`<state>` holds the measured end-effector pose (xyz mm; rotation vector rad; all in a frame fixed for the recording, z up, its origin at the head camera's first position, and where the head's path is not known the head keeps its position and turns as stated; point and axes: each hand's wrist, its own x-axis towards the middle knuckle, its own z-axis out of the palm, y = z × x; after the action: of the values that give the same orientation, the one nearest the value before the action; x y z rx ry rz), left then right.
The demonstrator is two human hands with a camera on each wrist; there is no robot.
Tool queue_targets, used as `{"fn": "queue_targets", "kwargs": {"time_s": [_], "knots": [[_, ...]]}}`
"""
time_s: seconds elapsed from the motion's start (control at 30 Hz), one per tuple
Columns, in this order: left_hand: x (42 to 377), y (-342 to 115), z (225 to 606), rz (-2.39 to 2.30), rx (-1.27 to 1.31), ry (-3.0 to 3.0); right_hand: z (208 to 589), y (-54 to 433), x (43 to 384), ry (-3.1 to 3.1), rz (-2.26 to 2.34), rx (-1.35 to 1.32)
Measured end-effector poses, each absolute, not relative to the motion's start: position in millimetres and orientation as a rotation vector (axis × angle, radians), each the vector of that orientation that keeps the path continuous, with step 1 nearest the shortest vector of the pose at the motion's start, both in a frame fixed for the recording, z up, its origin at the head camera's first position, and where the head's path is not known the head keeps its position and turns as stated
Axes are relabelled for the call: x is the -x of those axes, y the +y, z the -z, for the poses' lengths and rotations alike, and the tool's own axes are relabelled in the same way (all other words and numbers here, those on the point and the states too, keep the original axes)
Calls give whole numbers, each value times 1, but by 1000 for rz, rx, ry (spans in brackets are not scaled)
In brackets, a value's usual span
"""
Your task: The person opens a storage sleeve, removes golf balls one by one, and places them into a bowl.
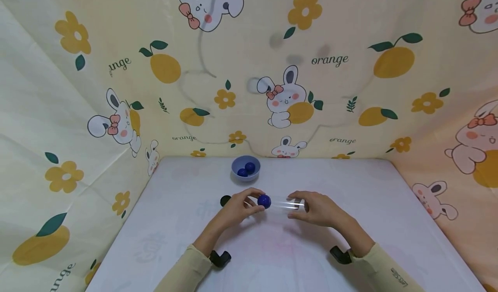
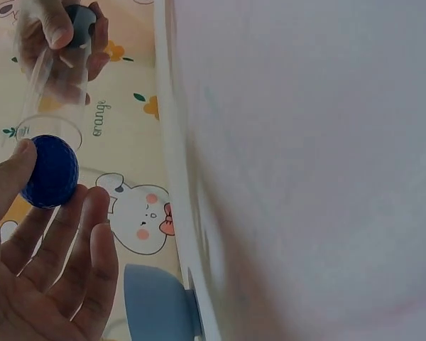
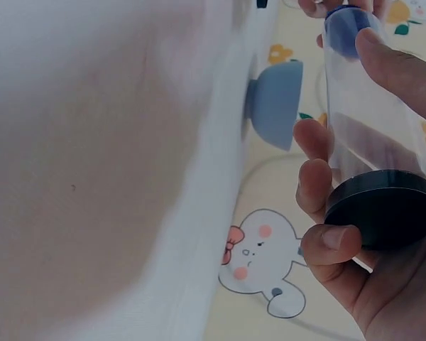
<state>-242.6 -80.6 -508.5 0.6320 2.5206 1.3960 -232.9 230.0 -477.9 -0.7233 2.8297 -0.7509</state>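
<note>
My left hand (image 1: 238,209) pinches a dark blue golf ball (image 1: 264,201) between thumb and fingertips; the dimples show in the left wrist view. The ball is at the left, open end of a clear plastic tube (image 1: 281,203), right by its rim. Around the tube's other end curl the fingers and thumb of my right hand (image 1: 322,210). That end carries a black cap (image 3: 383,211), seen in the right wrist view. The tube lies roughly level above the table. A second black round piece (image 1: 225,200), partly hidden by my left hand, lies just left of it.
Behind my hands, near the table's back edge, stands a blue bowl (image 1: 246,179) holding two more blue balls (image 1: 250,167). The white table (image 1: 295,261) ends at a patterned cloth (image 1: 241,58) hung at the back and sides.
</note>
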Motion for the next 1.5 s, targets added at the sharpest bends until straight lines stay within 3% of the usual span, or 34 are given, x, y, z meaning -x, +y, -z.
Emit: {"fn": "queue_targets", "kwargs": {"time_s": [1.5], "knots": [[322, -88, 507, -1432, -361, 2834, 491, 245, 225, 2817, 826, 743]]}}
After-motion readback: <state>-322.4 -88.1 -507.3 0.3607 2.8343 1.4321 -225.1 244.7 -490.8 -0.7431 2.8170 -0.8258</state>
